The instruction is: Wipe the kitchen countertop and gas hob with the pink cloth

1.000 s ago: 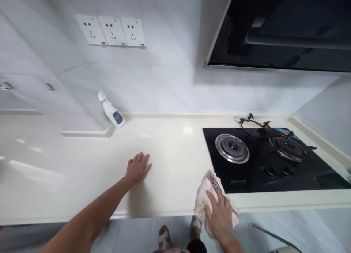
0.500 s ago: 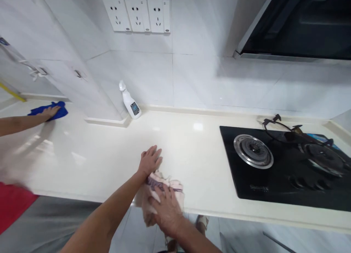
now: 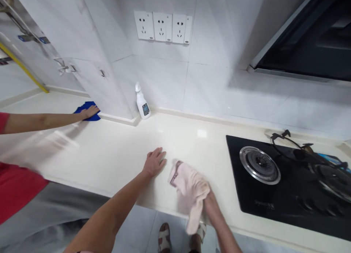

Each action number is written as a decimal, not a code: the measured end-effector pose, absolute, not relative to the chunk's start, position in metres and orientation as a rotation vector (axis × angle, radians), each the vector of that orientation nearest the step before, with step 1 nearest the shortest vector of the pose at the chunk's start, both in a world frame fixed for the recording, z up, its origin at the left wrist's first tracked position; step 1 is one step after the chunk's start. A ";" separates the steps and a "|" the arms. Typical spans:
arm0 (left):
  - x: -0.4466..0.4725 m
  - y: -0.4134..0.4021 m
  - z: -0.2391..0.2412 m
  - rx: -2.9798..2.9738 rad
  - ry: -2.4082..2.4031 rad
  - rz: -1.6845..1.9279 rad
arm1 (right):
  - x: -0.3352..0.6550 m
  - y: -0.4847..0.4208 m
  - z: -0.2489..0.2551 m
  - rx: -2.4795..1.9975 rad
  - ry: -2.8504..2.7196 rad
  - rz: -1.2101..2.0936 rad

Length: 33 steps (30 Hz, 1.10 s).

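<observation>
My left hand [image 3: 154, 162] lies flat on the cream countertop [image 3: 109, 154], fingers stretched out, holding nothing. My right hand [image 3: 210, 201] is near the counter's front edge, mostly covered by a pale pink cloth [image 3: 189, 189] that it presses against the counter; the cloth is motion-blurred and hangs partly over the edge. My hands sit close together, left of the black gas hob [image 3: 287, 180].
A white spray bottle [image 3: 143, 102] stands in the wall corner. Another person in a red sleeve reaches in from the left, a hand [image 3: 90, 112] on a blue cloth [image 3: 85, 109]. Wall sockets [image 3: 163, 26] sit above; a range hood [image 3: 309, 44] hangs top right.
My right hand has swept the pink cloth rightward along the counter's front, away from my left hand. The other person's hand with the blue cloth has moved right toward the corner.
</observation>
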State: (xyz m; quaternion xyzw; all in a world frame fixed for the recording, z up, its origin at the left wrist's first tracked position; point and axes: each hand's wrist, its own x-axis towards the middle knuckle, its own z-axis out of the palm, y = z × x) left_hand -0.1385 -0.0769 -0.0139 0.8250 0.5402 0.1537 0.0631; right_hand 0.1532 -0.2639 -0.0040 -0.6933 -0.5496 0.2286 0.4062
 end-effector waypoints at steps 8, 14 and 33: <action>-0.137 -0.077 -0.012 2.461 1.640 0.473 | 0.302 -0.249 -0.025 -2.122 -1.312 -0.050; -0.132 -0.077 -0.004 2.401 1.683 0.481 | 0.269 -0.246 -0.046 -2.355 -1.579 -0.210; 0.059 -0.224 -0.024 2.440 0.956 0.303 | 0.286 -0.252 -0.057 -2.286 -1.550 -0.252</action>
